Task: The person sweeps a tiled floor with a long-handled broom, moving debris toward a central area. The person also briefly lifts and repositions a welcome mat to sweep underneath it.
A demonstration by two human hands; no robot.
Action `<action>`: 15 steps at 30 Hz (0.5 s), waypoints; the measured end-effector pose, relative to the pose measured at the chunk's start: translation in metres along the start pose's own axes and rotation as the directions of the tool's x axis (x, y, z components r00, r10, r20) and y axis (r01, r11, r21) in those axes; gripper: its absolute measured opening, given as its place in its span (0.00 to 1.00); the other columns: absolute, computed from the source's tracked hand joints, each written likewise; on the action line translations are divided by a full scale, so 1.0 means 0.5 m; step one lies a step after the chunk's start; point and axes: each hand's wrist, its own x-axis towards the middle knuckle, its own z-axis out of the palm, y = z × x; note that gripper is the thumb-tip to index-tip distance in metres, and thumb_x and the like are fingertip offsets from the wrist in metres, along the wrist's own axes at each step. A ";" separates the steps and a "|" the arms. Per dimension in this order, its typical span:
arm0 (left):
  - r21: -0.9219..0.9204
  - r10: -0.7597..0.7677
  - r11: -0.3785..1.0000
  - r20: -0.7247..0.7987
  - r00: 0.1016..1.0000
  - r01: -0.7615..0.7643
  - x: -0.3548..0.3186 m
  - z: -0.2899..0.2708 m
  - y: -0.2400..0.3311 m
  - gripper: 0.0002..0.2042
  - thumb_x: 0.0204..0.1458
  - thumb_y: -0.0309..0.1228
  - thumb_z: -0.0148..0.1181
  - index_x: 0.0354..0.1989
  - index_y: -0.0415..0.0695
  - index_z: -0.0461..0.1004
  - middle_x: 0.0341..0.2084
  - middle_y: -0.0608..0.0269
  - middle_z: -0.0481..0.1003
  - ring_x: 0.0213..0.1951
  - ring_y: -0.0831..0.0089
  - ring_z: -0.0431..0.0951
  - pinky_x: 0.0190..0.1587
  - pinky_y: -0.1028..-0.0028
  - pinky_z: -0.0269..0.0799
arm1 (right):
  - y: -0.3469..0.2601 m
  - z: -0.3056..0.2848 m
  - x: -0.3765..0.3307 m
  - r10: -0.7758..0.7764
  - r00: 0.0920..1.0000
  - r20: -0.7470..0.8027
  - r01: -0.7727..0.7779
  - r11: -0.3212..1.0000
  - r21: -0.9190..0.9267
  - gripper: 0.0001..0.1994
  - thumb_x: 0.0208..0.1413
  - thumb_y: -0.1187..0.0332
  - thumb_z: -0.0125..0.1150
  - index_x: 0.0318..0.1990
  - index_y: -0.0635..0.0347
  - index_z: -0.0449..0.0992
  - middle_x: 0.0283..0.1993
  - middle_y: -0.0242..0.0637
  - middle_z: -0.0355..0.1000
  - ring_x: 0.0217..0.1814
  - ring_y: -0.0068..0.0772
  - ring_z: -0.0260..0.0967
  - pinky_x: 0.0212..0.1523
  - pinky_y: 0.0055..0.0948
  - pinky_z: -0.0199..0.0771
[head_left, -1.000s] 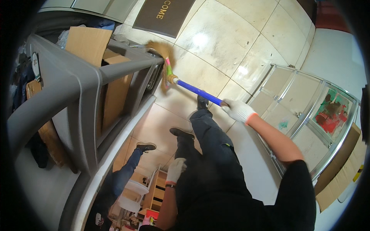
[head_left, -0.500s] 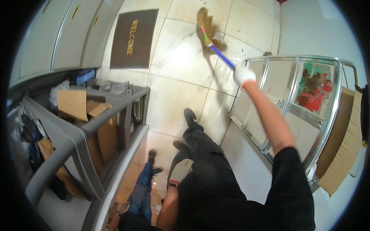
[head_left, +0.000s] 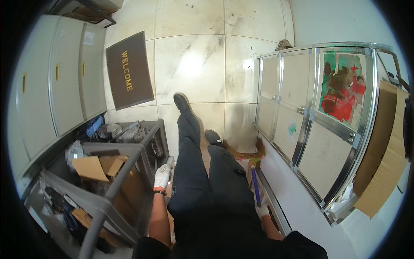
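Note:
My right hand [head_left: 262,210], in a white work glove, grips the blue handle of a broom [head_left: 255,185] low beside my right leg. The handle rises from my fist to a red and green binding. Brown bristles rest on the floor by my right shoe and the wall, partly hidden. My left hand [head_left: 162,176], also gloved with an orange cuff and a dark wristband above it, hangs closed beside my left thigh. Nothing shows in its fingers. It is nearest to the grey cart [head_left: 125,172], and I cannot tell whether they touch.
Left stands the cart, with an open cardboard box [head_left: 90,167] and plastic wrap. Grey cabinets [head_left: 67,73] line the wall behind it. A brown doormat [head_left: 130,71] lies ahead on pale tiles [head_left: 189,69]. On the right are a metal-framed panel [head_left: 293,86] and a folded cardboard sheet [head_left: 384,146].
My right hand has drawn the broom back from the floor far ahead to beside my right leg. My view has shifted and my feet have moved. My left hand stays closed.

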 end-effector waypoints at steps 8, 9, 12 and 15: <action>0.240 0.015 0.970 0.115 0.993 -0.042 0.250 -0.129 0.167 0.14 0.67 0.37 0.56 0.45 0.41 0.85 0.30 0.68 0.81 0.34 0.80 0.76 0.42 0.75 0.72 | -0.766 -0.277 0.234 -0.132 0.990 0.039 0.121 0.968 0.220 0.17 0.57 0.56 0.59 0.38 0.64 0.82 0.29 0.46 0.79 0.31 0.41 0.79 0.33 0.43 0.76; 0.182 0.030 0.982 0.100 0.995 -0.048 0.274 -0.154 0.194 0.14 0.68 0.38 0.55 0.43 0.43 0.84 0.25 0.69 0.78 0.28 0.81 0.74 0.35 0.75 0.71 | -0.857 -0.315 0.277 -0.214 0.976 -0.041 0.218 0.954 0.207 0.17 0.57 0.55 0.60 0.38 0.62 0.82 0.30 0.45 0.79 0.32 0.39 0.78 0.35 0.42 0.76; 0.008 -0.035 0.999 0.204 0.978 0.034 0.290 -0.160 0.366 0.14 0.68 0.40 0.55 0.38 0.46 0.83 0.16 0.70 0.72 0.16 0.80 0.66 0.20 0.75 0.61 | -1.081 -0.534 0.400 -0.336 0.928 -0.161 0.360 0.920 0.158 0.18 0.63 0.55 0.57 0.38 0.63 0.82 0.30 0.42 0.79 0.36 0.42 0.79 0.39 0.45 0.76; 0.026 0.041 0.998 0.235 0.971 -0.048 0.303 -0.192 0.464 0.14 0.70 0.41 0.52 0.42 0.46 0.82 0.16 0.70 0.71 0.17 0.80 0.67 0.21 0.76 0.62 | -1.242 -0.758 0.434 -0.223 0.973 0.061 0.177 0.887 0.426 0.21 0.67 0.55 0.50 0.40 0.66 0.82 0.26 0.40 0.78 0.30 0.48 0.77 0.34 0.48 0.75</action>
